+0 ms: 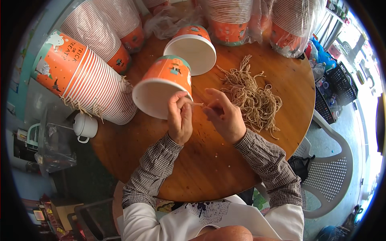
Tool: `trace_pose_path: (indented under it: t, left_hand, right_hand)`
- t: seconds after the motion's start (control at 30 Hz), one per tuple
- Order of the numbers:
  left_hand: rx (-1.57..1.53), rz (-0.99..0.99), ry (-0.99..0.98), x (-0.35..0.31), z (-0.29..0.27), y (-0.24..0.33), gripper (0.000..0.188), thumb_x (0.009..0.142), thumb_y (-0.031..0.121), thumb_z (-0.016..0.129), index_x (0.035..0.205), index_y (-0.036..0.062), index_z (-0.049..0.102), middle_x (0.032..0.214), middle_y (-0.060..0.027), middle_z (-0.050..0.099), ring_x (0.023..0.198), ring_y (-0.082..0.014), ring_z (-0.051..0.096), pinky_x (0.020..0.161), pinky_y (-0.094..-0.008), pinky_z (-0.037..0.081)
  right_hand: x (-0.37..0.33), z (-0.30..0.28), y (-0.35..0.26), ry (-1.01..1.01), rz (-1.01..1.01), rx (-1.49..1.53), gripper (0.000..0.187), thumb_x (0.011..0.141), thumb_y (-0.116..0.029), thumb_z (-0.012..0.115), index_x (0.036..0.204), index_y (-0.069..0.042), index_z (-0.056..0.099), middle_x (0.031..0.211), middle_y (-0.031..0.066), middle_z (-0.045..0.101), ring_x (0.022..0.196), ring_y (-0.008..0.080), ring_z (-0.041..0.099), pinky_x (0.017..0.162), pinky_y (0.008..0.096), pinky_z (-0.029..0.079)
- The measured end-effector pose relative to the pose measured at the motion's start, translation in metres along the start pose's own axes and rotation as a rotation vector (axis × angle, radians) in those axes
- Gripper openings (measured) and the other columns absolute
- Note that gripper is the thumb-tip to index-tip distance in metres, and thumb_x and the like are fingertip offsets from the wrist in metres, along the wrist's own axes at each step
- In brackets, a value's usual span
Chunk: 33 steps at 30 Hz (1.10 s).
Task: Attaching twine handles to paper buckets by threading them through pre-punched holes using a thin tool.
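An orange paper bucket (168,72) with a white inside and printed figures lies tilted on the table, its mouth toward me. At its right rim my left hand (181,122) is closed, thumb and forefinger pinching a thin twine cord (198,104) whose short end sticks out to the right. Just right of that end is my right hand (226,118), fingers bent and apart, with nothing visible between them. The left fingers cover part of the rim. A tangled heap of tan twine cords (257,98) lies beyond my right hand.
Another bucket (195,54) lies behind. At left leans a long nested stack of buckets (96,82) with twine handles, beside a white enamel mug (85,127). Plastic-wrapped bucket stacks (229,22) line the far edge. Right of the round wooden table (209,168) stand a plastic chair (327,176) and black crates (341,84).
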<state>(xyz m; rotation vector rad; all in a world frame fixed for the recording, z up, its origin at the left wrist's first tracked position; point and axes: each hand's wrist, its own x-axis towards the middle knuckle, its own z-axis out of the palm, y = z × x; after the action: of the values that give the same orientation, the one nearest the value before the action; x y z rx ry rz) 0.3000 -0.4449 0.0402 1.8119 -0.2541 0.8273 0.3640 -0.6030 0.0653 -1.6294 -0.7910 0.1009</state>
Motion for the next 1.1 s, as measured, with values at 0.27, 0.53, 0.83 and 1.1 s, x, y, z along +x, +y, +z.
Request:
trace_pose_path:
  t: [0.27, 0.53, 0.83, 1.1]
  left_hand:
    - [0.272, 0.032, -0.062, 0.007, 0.006, 0.007, 0.01, 0.093, 0.001, 0.058, 0.103, 0.0, 0.055, 0.089, -0.0114, 0.063, 0.079, -0.0208, 0.065, 0.07, -0.0305, 0.053]
    - [0.54, 0.339, -0.108, 0.001, 0.007, -0.001, 0.029, 0.079, 0.001, 0.073, 0.105, 0.0022, 0.061, 0.086, -0.0084, 0.064, 0.074, -0.0241, 0.063, 0.064, -0.0348, 0.052]
    - [0.765, 0.562, -0.088, 0.007, 0.002, 0.001, 0.028, 0.073, -0.001, 0.075, 0.099, 0.0013, 0.064, 0.076, -0.0053, 0.053, 0.066, -0.022, 0.059, 0.06, -0.0342, 0.049]
    - [0.798, 0.588, -0.094, 0.009, 0.005, 0.004, 0.022, 0.074, -0.003, 0.071, 0.094, 0.0005, 0.066, 0.075, -0.0045, 0.051, 0.067, -0.0203, 0.058, 0.061, -0.0331, 0.05]
  right_hand:
    - [-0.001, -0.003, 0.007, -0.001, -0.157, -0.166, 0.012, 0.088, -0.01, 0.065, 0.094, -0.001, 0.061, 0.076, 0.0127, 0.068, 0.064, 0.0249, 0.068, 0.058, 0.0325, 0.053]
    - [0.004, -0.01, 0.001, -0.1, 0.28, 0.358, 0.015, 0.093, -0.012, 0.061, 0.092, 0.003, 0.057, 0.058, 0.0056, 0.059, 0.047, 0.0081, 0.055, 0.042, 0.0242, 0.041]
    - [0.012, -0.019, -0.01, -0.169, 0.567, 0.47, 0.019, 0.096, -0.016, 0.058, 0.086, -0.001, 0.055, 0.054, -0.0003, 0.05, 0.039, 0.0051, 0.042, 0.033, 0.0215, 0.032]
    - [0.013, -0.024, -0.002, -0.22, 0.661, 0.604, 0.02, 0.096, -0.016, 0.058, 0.083, -0.001, 0.057, 0.051, -0.0001, 0.049, 0.034, 0.008, 0.042, 0.031, 0.0213, 0.033]
